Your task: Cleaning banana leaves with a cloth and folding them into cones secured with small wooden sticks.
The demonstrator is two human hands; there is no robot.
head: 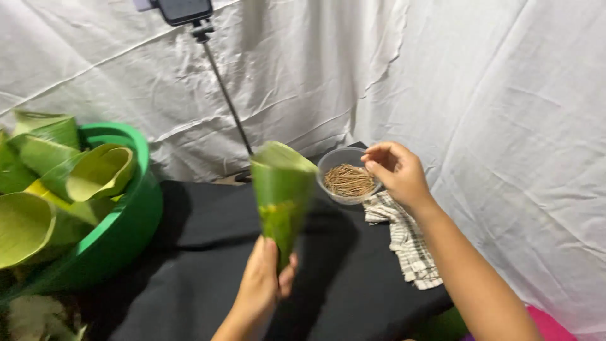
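The left hand (262, 284) grips a leaf cone (281, 196) upright by its tip, while the right hand (398, 172), fingers pinched, hovers over the bowl of sticks (347, 180).

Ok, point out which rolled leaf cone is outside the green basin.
The leaf cone gripped at its tip by the left hand, held upright over the black cloth. The other cones lie inside the green basin.

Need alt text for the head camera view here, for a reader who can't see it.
A person's left hand holds up a green leaf cone by its tip, while the right hand reaches over a clear bowl of thin sticks on a black-covered table. A green tub of leaf cones sits left.
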